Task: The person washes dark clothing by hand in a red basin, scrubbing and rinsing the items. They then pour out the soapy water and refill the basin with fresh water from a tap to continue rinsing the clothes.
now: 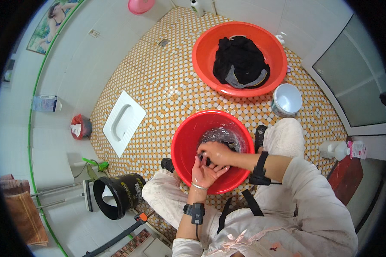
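Note:
A red basin (184,132) stands on the floor between my knees, with sudsy water and something dark in it, partly hidden by my hands. Over its near half my left hand (205,174) lies palm up, wet, its fingers stretched out. My right hand (216,153) comes in from the right, fingers curled round a small dark thing (205,160) that looks like wet cloth; its kind does not show. The two hands meet around this dark thing. Both wrists carry black straps, and a bracelet circles the left one.
Beyond stands a larger orange-red tub (200,64) holding dark clothes (240,60). Right of it is a white bucket (287,100). A squat toilet (124,123) is set in the tiled floor at left. Nearer are a black bucket (135,192) and, at right, white bottles (333,150).

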